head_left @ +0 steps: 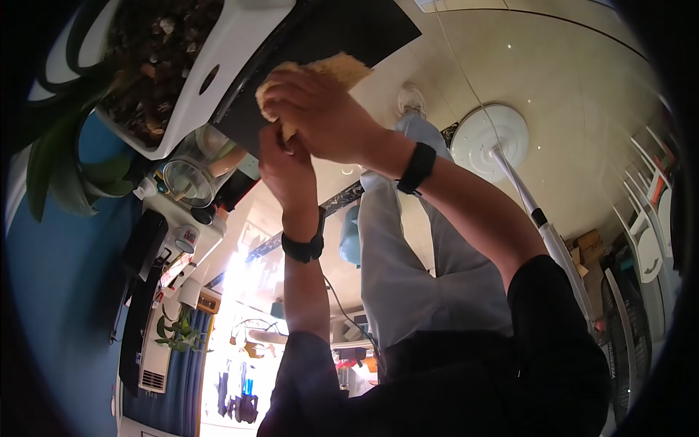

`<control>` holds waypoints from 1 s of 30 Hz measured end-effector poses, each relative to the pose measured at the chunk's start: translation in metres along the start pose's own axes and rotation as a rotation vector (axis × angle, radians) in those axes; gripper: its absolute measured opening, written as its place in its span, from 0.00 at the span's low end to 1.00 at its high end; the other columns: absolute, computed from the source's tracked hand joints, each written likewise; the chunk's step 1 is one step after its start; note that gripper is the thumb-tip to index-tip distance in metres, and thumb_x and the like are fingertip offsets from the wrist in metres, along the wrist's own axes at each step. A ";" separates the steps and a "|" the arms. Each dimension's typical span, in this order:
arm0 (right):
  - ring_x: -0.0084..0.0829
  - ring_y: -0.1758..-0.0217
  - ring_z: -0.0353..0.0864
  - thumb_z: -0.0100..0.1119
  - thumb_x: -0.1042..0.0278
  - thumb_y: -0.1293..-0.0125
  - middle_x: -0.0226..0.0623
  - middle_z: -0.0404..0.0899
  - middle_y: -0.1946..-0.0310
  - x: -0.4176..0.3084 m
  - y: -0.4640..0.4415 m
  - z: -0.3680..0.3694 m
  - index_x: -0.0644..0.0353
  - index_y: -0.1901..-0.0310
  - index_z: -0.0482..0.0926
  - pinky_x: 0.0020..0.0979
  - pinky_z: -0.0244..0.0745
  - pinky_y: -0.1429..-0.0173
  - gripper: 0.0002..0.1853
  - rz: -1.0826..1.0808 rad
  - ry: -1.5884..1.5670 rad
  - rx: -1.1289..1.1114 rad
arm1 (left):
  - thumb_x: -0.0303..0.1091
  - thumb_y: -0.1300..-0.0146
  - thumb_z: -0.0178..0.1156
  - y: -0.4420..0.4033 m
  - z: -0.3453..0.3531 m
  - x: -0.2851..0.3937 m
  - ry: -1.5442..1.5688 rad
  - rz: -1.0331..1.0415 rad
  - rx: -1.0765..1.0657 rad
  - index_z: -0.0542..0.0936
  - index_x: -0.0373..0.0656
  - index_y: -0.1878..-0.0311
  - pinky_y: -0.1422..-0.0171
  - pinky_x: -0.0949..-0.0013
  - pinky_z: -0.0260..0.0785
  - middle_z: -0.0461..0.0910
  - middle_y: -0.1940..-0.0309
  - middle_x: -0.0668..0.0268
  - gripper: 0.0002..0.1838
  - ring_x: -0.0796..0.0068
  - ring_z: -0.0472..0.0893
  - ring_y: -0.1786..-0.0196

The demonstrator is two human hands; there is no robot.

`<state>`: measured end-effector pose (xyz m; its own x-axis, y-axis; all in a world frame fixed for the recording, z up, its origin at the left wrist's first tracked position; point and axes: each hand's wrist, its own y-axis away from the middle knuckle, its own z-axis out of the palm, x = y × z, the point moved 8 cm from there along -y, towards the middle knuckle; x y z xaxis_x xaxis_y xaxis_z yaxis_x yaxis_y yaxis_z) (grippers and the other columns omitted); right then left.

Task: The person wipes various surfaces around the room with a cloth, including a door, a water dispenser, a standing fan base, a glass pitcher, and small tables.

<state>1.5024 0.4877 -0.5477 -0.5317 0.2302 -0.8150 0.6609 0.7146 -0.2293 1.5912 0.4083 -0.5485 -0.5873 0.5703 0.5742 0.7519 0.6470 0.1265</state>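
Note:
A tan, fuzzy-looking cloth [342,70] is bunched up over a black flat surface [364,29]. My right hand [317,113] lies over the cloth with its fingers bent round it, and part of the cloth sticks out beyond the knuckles. Just below, my left hand [287,171] pinches the lower end of the same cloth, close against the right hand. Both wrists wear dark bands. The fingertips of the right hand are partly hidden in the folds.
A white planter [211,44] with soil and long green leaves stands at the upper left. Near it is a clear container [191,178]. To the right, a pole rises from a round white base [473,142] on the floor. White racks [648,244] stand at the far right.

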 end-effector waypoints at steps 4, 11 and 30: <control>0.33 0.27 0.68 0.69 0.67 0.48 0.26 0.77 0.43 -0.005 -0.002 0.014 0.53 0.53 0.80 0.43 0.65 0.27 0.18 -0.071 0.027 -0.006 | 0.22 0.38 0.63 0.007 -0.003 -0.005 0.056 -0.013 0.056 0.75 0.37 0.54 0.60 0.63 0.75 0.82 0.66 0.53 0.10 0.52 0.83 0.66; 0.33 0.27 0.68 0.69 0.69 0.48 0.28 0.77 0.43 0.007 -0.001 0.007 0.54 0.53 0.80 0.41 0.66 0.28 0.18 -0.222 -0.108 -0.038 | 0.29 0.35 0.66 0.012 0.009 -0.008 0.089 -0.059 0.130 0.76 0.36 0.50 0.52 0.68 0.74 0.84 0.60 0.57 0.14 0.67 0.84 0.60; 0.42 0.39 0.77 0.66 0.74 0.48 0.38 0.80 0.48 -0.012 0.015 0.002 0.60 0.55 0.80 0.41 0.76 0.37 0.17 -0.098 -0.008 0.021 | 0.29 0.35 0.64 0.030 0.010 -0.015 0.120 -0.032 0.043 0.72 0.39 0.56 0.60 0.61 0.75 0.81 0.67 0.50 0.11 0.49 0.84 0.63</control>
<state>1.5199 0.4943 -0.5425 -0.5904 0.1542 -0.7922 0.6167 0.7194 -0.3196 1.6191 0.4242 -0.5616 -0.5690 0.4863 0.6631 0.7185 0.6863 0.1132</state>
